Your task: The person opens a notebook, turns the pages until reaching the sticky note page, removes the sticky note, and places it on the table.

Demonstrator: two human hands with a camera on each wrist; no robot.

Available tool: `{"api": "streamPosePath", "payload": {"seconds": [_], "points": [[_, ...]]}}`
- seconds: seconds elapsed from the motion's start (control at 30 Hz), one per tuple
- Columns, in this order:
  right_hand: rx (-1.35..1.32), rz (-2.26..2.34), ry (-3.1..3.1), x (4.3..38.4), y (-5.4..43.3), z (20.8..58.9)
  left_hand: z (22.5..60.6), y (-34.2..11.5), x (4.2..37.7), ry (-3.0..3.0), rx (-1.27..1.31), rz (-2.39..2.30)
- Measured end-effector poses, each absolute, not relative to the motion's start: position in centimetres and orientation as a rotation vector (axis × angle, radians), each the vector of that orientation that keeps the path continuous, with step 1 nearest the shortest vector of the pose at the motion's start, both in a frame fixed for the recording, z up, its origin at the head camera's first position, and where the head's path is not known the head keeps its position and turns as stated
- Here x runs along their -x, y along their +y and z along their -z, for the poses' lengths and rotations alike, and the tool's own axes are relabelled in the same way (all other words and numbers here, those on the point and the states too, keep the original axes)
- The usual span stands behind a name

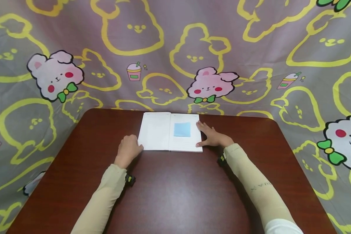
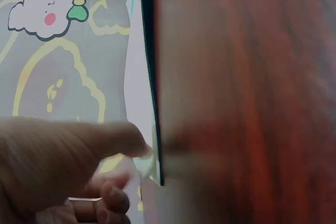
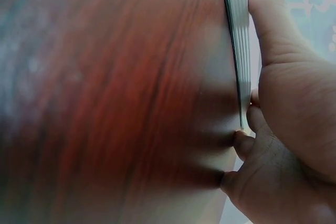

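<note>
An open notebook [image 1: 155, 131] with white pages and a dark cover lies on the table. A square blue sticky note [image 1: 182, 129] sits on its right page. My left hand [image 1: 128, 149] is at the notebook's left edge, with its fingers curled. In the left wrist view the thumb [image 2: 123, 140] rests on the page edge near the corner; part of the fingers is blurred. My right hand [image 1: 213, 135] spreads along the right edge, thumb toward the near corner and fingers farther up. In the right wrist view the thumb [image 3: 270, 14] lies over the page stack.
The brown wooden table [image 1: 175, 191] has rounded far corners. A patterned curtain [image 1: 163, 48] with cartoon animals hangs behind it and at both sides. Each wrist carries a small black camera, one at the left sleeve [image 1: 114, 178] and one at the right sleeve [image 1: 237, 157].
</note>
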State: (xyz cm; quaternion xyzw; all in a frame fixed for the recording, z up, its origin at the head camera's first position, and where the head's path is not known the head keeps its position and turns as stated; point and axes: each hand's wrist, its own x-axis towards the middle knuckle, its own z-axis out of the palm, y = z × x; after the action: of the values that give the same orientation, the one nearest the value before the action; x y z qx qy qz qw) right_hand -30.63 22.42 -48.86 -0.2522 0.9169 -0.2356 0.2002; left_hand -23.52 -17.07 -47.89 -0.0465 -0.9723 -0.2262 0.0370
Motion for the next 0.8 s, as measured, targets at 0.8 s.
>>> {"api": "streamPosePath", "payload": {"seconds": [0.8], "points": [[0.712, 0.679, 2.556, 30.3, 22.7, 49.1, 47.9, -9.9, 28.4, -3.037, 0.757, 0.291]]}}
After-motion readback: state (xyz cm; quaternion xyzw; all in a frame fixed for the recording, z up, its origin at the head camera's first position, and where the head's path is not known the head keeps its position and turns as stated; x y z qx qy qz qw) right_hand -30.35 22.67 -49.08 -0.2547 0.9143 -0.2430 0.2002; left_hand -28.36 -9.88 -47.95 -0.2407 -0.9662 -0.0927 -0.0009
